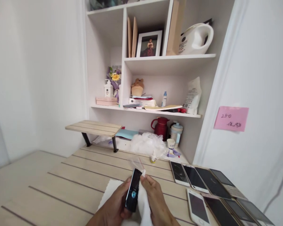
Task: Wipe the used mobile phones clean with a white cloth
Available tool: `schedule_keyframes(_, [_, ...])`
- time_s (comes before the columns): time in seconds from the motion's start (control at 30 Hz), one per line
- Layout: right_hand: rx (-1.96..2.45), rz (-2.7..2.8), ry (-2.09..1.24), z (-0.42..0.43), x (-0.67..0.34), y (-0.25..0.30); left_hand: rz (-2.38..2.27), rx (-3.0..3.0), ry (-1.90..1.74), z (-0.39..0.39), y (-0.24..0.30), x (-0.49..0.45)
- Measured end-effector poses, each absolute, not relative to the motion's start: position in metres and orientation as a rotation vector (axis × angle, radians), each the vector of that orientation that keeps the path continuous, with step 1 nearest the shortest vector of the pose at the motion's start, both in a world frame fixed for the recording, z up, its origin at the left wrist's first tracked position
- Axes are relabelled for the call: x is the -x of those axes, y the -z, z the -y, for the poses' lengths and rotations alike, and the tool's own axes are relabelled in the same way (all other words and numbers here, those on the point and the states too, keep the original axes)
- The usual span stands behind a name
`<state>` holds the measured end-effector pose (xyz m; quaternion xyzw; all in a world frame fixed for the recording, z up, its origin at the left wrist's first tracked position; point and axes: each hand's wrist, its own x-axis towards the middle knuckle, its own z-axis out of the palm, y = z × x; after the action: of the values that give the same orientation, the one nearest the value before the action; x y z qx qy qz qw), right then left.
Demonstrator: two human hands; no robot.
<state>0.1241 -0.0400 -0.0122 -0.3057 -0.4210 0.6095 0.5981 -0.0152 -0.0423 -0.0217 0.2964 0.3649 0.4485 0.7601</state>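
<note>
The left hand (115, 201) grips a black smartphone (132, 191) upright, its fingers curled around the long edge. Just beside it, the right hand (158, 201) has its fingers pressed together on a white cloth (106, 196), with a pinched tip showing at the phone's upper corner. A clear plastic film (135, 164) stands off the phone's top end, just past the fingertips. Holding the phone by its edges while the other hand works the cloth should keep finger marks off the glass.

Right of the fingers, on the pale wooden counter (68, 185), lie about eight smartphones (195, 179), though the far ones overlap too much for a sure count. One white smartphone (198, 207) lies nearest the fingers. Farther beyond the fingers stand one wooden riser (93, 127), one white plastic bag (147, 144) and one red thermos flask (160, 127). Past them are a white shelf (188, 115) and one pink sticky note (231, 118) on the wall.
</note>
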Motion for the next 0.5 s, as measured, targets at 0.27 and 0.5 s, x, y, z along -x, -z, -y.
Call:
schedule_keyframes(0.27, [0.935, 1.180, -1.074, 0.028, -0.127, 0.029, -0.830, -0.596, -1.009, 0.041, 0.021, 0.021])
schedule_keyframes(0.5, [1.053, 1.218, -0.751, 0.025, -0.131, 0.041, -0.752, -0.546, -0.975, 0.039, 0.021, 0.026])
